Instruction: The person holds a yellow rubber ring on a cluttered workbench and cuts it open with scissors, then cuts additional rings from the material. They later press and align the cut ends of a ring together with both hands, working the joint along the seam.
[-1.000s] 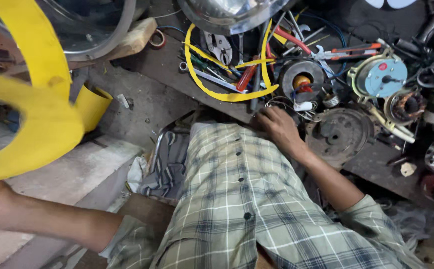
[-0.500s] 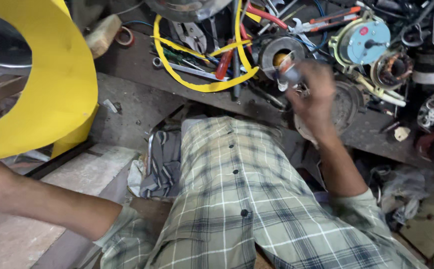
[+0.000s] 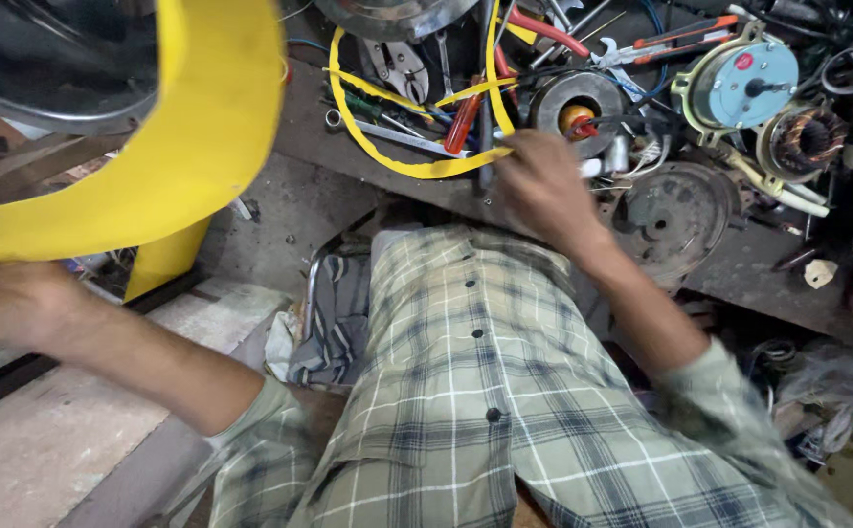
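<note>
Fingers of the right hand [image 3: 542, 181] are curled down onto a dark slim tool [image 3: 486, 147] at the near edge of the cluttered bench [image 3: 290, 196]; blur hides whether they truly pinch it. That tool's long axis runs straight away from the person, tip toward the far side. Biggest thing in shot, the yellow curved panel [image 3: 202, 137], sits upper left, and the left hand [image 3: 16, 303] rests below it, its grip impossible to read. Just beyond the right hand, a round motor part [image 3: 575, 103] with an orange core. Half a second back, that hand was lifted higher and further right; now it has dropped toward the yellow strap loop [image 3: 387, 161].
</note>
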Available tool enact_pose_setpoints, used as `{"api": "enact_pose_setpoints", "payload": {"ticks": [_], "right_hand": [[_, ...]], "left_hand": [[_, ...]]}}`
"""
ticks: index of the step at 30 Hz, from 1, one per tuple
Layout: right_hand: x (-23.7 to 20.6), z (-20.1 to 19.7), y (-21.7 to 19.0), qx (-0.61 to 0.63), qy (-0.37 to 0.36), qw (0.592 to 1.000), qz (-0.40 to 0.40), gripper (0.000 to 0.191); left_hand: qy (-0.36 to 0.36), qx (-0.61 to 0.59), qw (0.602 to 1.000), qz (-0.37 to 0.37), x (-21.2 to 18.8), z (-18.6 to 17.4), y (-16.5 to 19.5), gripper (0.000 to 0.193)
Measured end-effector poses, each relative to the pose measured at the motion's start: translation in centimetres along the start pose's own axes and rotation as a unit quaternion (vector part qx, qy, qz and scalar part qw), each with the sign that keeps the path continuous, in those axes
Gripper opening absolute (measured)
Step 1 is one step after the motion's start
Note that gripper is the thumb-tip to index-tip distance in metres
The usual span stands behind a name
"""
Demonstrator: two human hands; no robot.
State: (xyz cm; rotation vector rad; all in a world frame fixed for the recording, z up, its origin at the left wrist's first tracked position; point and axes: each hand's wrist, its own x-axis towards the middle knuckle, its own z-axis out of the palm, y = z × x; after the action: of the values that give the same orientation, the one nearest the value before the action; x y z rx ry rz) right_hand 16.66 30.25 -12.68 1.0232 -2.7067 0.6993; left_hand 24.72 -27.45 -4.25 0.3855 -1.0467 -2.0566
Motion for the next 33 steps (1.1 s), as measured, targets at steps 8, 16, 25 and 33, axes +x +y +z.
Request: {"api": "enact_pose_setpoints", "payload": {"ticks": [8,16,25,33], "right_hand": [[8.1,7.9,3.8,-0.256,-0.070,0.945,-0.192,0.045],[12.5,6.1,7.2,-0.161,0.023,0.973,-0.161,0.026],[7.3,5.7,4.0,-0.035,-0.114,0.971,-0.207,0.029],[5.8,-6.1,13.3,-0.094,0.132,0.986,-0.044,0.042]], "left_hand": [[-0.226,0.091,0.969,0.050,-0.4,-1.0,-1.2,0.069],[-0.159,0.111,0.976,0.098,-2.1,-4.5,-1.2,0.063],[-0.102,0.109,0.983,0.107,-3.3,-3.1,-1.2,0.058],[-0.082,0.082,0.988,0.101,-2.2,-2.6,-0.7,0.059]]}}
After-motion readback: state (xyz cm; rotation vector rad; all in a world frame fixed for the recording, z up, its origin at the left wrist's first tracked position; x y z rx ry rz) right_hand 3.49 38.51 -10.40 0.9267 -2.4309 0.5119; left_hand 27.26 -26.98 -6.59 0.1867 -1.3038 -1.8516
